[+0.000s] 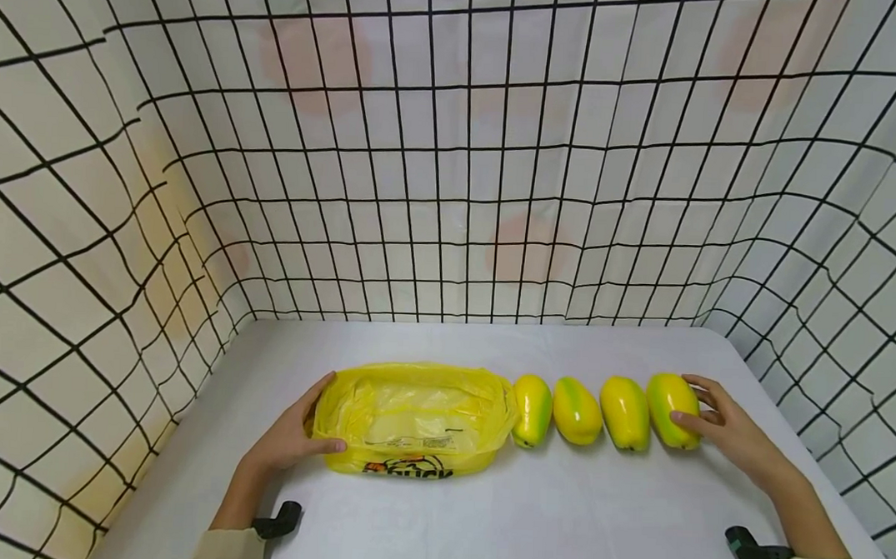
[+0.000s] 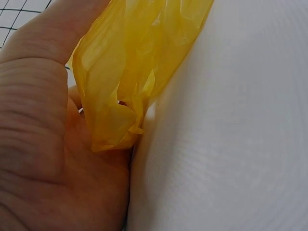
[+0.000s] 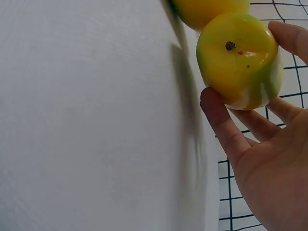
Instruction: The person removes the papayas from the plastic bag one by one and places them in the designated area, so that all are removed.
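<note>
A yellow plastic bag (image 1: 413,461) lies spread on the table with its wide mouth facing up and dark print on the front. At its left end my left hand (image 1: 287,431) grips it, thumb in front and fingers behind; in the left wrist view crumpled yellow plastic (image 2: 120,96) sits against the palm. To the right of the bag several glossy, oblong yellow-green fruits, possibly mangoes or papayas, stand in a row. My right hand (image 1: 730,425) holds the rightmost fruit (image 1: 672,410) between thumb and fingers; the right wrist view shows this fruit (image 3: 238,62) with its dark-spotted end toward the camera.
The leftmost fruit (image 1: 532,410) touches or nearly touches the bag's right end. Two more fruits (image 1: 577,410) stand between it and the held one. A white table (image 1: 542,525) carries everything. Black wire grid (image 1: 483,173) over white sheeting encloses the back and both sides.
</note>
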A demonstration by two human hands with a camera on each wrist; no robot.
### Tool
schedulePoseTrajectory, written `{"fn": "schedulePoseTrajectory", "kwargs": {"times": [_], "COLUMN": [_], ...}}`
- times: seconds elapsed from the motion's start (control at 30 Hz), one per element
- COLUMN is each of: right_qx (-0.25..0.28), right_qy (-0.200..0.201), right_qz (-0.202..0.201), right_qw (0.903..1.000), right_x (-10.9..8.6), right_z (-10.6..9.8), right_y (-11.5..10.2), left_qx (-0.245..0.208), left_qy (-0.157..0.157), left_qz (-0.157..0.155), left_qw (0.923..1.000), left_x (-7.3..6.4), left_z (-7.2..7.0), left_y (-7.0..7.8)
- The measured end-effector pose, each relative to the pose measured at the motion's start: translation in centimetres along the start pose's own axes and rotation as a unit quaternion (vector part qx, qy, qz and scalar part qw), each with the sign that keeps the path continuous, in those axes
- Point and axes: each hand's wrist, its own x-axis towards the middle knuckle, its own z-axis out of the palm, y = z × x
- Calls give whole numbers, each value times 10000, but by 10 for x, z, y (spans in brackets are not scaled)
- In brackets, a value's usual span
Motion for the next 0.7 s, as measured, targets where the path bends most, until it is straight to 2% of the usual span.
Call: {"fn": "schedulePoseTrajectory", "kwargs": {"times": [0.33,0.7], "right_qx": [-222,-382], "right_qy": [10,54], "right_qz": [-185,-111], "right_qw": [9996,9992], "right_x": [1,2], "right_z": [8,9], "right_y": [2,0], "left_qx": [-63,49], "left_qy": [-2,-13], "left_qz": [20,-32], "left_qw": [10000,10000], "left_x": [0,-1], "left_z": [0,-1], "left_y": [0,6]}}
